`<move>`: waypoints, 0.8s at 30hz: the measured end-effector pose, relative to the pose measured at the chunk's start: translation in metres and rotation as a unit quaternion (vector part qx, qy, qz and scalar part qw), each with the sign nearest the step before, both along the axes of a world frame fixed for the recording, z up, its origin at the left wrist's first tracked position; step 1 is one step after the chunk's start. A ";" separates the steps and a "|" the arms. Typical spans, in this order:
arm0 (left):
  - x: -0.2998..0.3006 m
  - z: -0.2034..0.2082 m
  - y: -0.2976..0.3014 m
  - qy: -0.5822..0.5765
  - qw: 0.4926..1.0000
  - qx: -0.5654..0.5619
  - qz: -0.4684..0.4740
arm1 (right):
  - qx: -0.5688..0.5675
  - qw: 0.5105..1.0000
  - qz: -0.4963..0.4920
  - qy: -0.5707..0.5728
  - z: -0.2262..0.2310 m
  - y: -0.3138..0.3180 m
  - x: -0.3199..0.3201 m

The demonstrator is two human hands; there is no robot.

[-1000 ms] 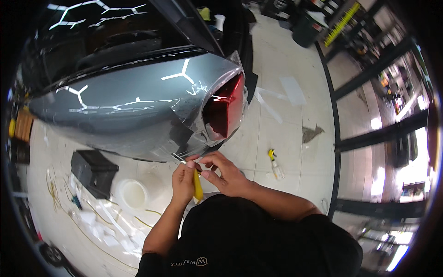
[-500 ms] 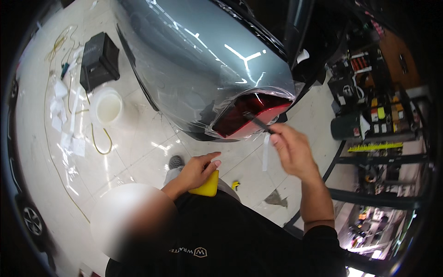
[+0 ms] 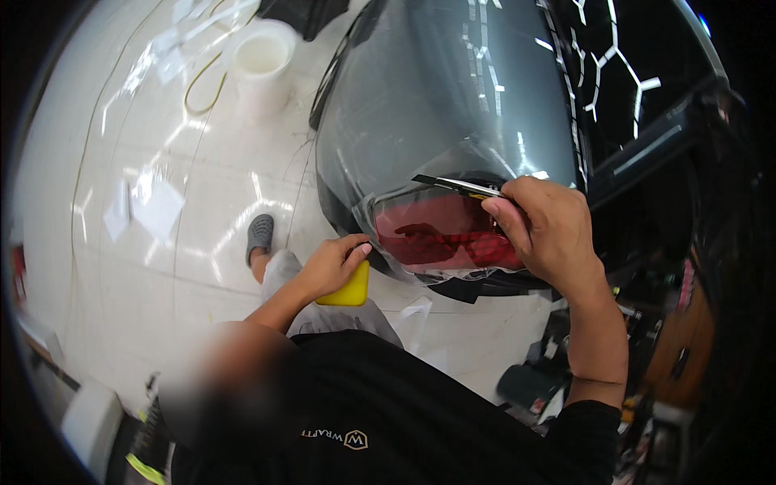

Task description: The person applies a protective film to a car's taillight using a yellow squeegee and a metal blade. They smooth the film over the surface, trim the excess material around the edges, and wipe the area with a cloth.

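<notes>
My right hand grips a slim snap-off utility knife, its dark blade pointing left above the upper edge of a red tail light. Whether the blade touches the surface, I cannot tell. Clear film lies around the light, with a wrinkled, loose edge along the bottom. The light sits in the corner of a grey car body. Left of it, my left hand is closed on a flat yellow squeegee, thumb on top. Its fingertips are close to the car's lower corner.
On the glossy tiled floor stand a white bucket and part of a black box, beside a yellow hose. White backing sheets lie farther left. A dark bin stands at lower right. My grey shoe is near the car.
My view has turned, and the car now fills more of the right. The knife has moved from the light's middle to its upper edge and now points left. My left hand keeps the squeegee.
</notes>
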State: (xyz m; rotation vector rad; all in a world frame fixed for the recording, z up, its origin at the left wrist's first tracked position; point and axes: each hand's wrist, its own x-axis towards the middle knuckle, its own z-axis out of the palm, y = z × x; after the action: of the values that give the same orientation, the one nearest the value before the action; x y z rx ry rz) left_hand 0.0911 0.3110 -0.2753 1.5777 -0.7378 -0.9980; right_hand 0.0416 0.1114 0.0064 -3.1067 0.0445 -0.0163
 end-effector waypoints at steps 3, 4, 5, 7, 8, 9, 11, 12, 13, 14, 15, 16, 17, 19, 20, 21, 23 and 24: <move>-0.045 -0.029 0.018 0.039 0.996 0.024 0.082 | -0.034 0.993 0.075 0.083 -0.017 0.008 0.028; -0.060 -0.046 0.025 0.059 0.993 0.030 0.100 | -0.053 0.989 0.100 0.097 -0.029 0.010 0.036; -0.076 -0.062 0.031 0.073 0.989 0.035 0.124 | -0.056 0.983 0.121 0.127 -0.039 0.011 0.041; -0.098 -0.096 0.043 0.101 0.980 0.044 0.164 | -0.084 0.955 0.177 0.222 -0.057 0.018 0.054; -0.102 -0.113 0.049 0.097 0.978 0.053 0.179 | -0.098 0.937 0.201 0.268 -0.066 0.022 0.059; -0.108 -0.125 0.051 0.099 0.974 0.059 0.192 | -0.127 0.922 0.196 0.309 -0.073 0.027 0.062; -0.118 -0.138 0.051 0.120 0.965 0.080 0.220 | -0.184 0.886 0.190 0.381 -0.087 0.035 0.067; -0.117 -0.142 0.052 0.132 0.960 0.094 0.226 | -0.199 0.883 0.188 0.382 -0.089 0.035 0.068; -0.119 -0.145 0.054 0.145 0.956 0.109 0.232 | -0.215 0.879 0.185 0.383 -0.092 0.031 0.071; -0.123 -0.147 0.055 0.153 0.953 0.111 0.236 | -0.231 0.875 0.183 0.384 -0.094 0.028 0.073; -0.123 -0.150 0.056 0.155 0.951 0.112 0.241 | -0.223 0.878 0.195 0.375 -0.093 0.024 0.073; -0.124 -0.154 0.057 0.158 0.949 0.114 0.246 | -0.216 0.881 0.207 0.367 -0.092 0.020 0.072; -0.130 -0.159 0.060 0.150 0.947 0.085 0.272 | -0.208 0.883 0.218 0.359 -0.089 0.017 0.070; -0.137 -0.171 0.063 0.147 0.942 0.116 0.277 | -0.183 0.884 0.237 0.358 -0.084 0.015 0.071; -0.141 -0.177 0.063 0.146 0.940 0.131 0.279 | -0.170 0.885 0.245 0.358 -0.082 0.015 0.073; -0.146 -0.182 0.062 0.132 0.937 0.154 0.285 | -0.182 0.878 0.243 0.369 -0.081 0.016 0.076; -0.161 -0.195 0.055 0.135 0.926 0.160 0.313 | -0.205 0.866 0.238 0.390 -0.077 0.018 0.080; -0.166 -0.200 0.051 0.135 0.921 0.162 0.327 | -0.207 0.862 0.246 0.393 -0.078 0.019 0.082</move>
State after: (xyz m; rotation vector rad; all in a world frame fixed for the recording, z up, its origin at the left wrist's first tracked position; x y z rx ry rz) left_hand -0.0746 0.3622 -0.4748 1.7459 0.1675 -0.8240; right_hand 0.1239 0.1304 -0.0717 -3.1395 -0.8204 1.4050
